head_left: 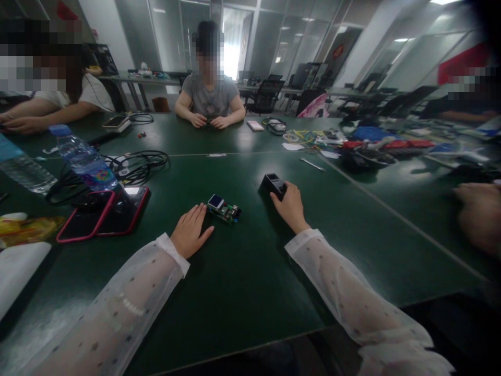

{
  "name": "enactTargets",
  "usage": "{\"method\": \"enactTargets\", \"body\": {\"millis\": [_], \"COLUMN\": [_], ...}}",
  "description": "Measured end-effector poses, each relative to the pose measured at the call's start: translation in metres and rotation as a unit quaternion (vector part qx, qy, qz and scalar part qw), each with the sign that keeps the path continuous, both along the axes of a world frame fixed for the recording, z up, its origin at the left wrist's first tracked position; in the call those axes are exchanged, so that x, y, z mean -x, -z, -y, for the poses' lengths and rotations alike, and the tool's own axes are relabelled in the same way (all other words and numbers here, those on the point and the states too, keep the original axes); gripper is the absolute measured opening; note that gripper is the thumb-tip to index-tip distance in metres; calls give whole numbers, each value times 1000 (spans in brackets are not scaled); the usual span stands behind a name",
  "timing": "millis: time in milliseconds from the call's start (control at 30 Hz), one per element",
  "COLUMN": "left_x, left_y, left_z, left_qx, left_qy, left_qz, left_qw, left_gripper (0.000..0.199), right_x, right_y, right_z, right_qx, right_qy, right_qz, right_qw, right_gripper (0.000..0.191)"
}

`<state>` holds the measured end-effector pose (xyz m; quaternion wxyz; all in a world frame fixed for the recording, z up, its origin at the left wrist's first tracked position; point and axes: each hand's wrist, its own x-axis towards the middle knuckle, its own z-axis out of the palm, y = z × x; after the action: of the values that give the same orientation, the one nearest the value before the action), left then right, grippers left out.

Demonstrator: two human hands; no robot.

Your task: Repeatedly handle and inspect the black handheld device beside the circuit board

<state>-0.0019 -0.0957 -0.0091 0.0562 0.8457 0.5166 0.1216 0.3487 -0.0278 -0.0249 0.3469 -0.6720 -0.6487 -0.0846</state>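
My left hand point(191, 230) lies flat on the green table point(242, 292), thumb apart from the fingers. Its fingertips reach the left end of a small circuit board point(224, 210), which carries a little screen and several components. Further right, my right hand point(289, 206) has its thumb and fingers around the near end of a black box-shaped case point(274, 184). That case rests on or just over the tabletop; I cannot tell which. Small openings show in its upper face. Sheer white dotted sleeves cover both my arms.
Two phones with red edges point(124, 211), a water bottle point(84, 159) and coiled black cables point(144, 166) are at left. A wrench point(312, 164) lies beyond my right hand. Tangled wires and bags point(376, 143) spread at back right. Other people sit across, left and right.
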Motion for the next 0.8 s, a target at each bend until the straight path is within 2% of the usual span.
{"method": "enactTargets", "body": {"millis": [400, 600, 800], "left_x": [-1, -1, -1], "left_y": [-4, -1, -3], "left_z": [2, 1, 2], "left_qx": [12, -7, -7], "left_qy": [-4, -1, -2], "left_qz": [-9, -12, -19], "left_qw": [1000, 1000, 1000], "left_gripper": [70, 69, 68], "right_x": [-2, -6, -6], "right_y": [-3, 0, 1], "right_z": [1, 2, 2], "right_qx": [-12, -6, -13], "right_qy": [14, 16, 17], "right_qz": [-21, -14, -12], "right_qw": [1000, 1000, 1000], "right_gripper": [55, 51, 54]}}
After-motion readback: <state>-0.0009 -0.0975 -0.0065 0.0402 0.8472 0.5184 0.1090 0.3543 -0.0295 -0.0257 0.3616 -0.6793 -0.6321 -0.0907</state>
